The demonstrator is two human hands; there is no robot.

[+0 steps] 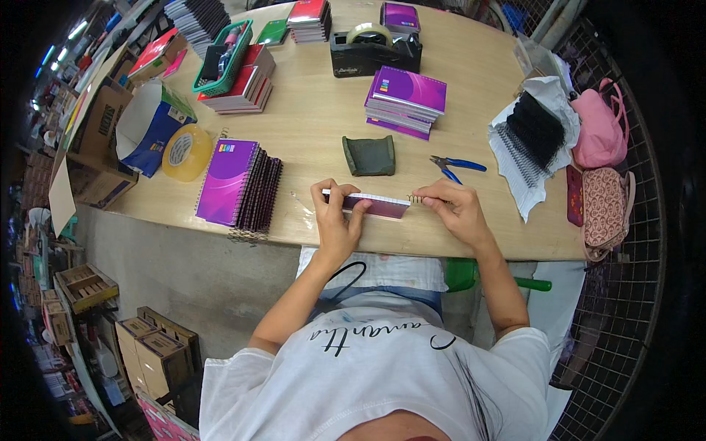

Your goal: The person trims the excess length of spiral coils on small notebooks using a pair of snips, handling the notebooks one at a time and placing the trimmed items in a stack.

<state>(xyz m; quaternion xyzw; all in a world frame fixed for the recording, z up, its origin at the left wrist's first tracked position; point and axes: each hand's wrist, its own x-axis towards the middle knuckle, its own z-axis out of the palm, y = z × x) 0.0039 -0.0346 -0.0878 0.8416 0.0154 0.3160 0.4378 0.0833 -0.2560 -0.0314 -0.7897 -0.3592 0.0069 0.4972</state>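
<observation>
Insp. notes, largest to smallest.

Light wooden worktable (pixel 309 125): bears all items; near edge runs just below both hands.

Row of purple-covered spiral notebooks standing on edge (pixel 239 184): left of the left-hand grip, apart from it. Stack of purple notebooks lying flat (pixel 406 99): beyond the grip, well apart.

Folded dark green cloth pad (pixel 368 155): just beyond the work piece, not touching it.

Work piece, slim purple notebook with white page edge (pixel 379 205): lies at table's near edge, between the hands. Judged light, semi-stiff; cover looks glossy, so prob. slippery; pages can shift if loosely held. Best hold: long edges, thumb under, fingers on top, as now.

Blue-handled pliers (pixel 450 166): just beyond right hand, untouched.

Left hand (pixel 334 217): fingers pressed down on notebook's left end, thumb at near edge; clamps it to the table.

Right hand (pixel 454 206): fingertips pinched on thin metal spiral wire (pixel 416 198) at notebook's right end. Wire judged springy, easily bent; hold close to the end, light pressure. Engagement w/ punched holes too small to tell.
</observation>
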